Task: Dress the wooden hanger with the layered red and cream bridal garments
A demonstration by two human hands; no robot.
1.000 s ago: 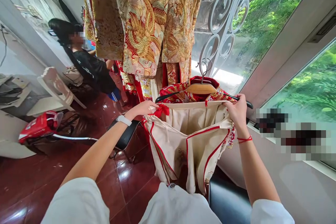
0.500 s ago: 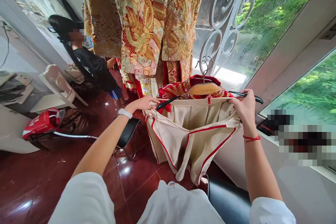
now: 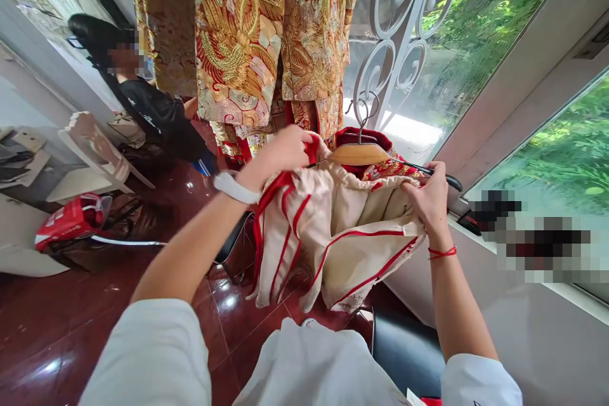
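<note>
A cream skirt [image 3: 366, 266] with red piping, its lining side showing, hangs in front of me with its waistband gathered. My left hand [image 3: 285, 152], slightly blurred, is closed on the left end of the waistband, raised by the hanger. Fingers of my right hand [image 3: 431, 196] pinch the waistband's right end against the black arm of the hanger [image 3: 359, 153], which has a wooden middle. Behind the skirt, a red jacket [image 3: 387, 169] with gold embroidery is on the hanger, partly hidden. The hanger's hook is up by the white scrolled ironwork [image 3: 375, 70].
Gold and red embroidered garments [image 3: 238, 44] hang above. A person [image 3: 152, 108] in black stands at the left, near a white chair [image 3: 95, 158] and a red bag [image 3: 71, 221]. A black seat [image 3: 404, 349] is below me; windows [image 3: 561, 165] line the right.
My left hand has lifted and moved inward with the waistband's left end, bunching the skirt's left side. My right hand keeps its grip. The whole view has shifted slightly.
</note>
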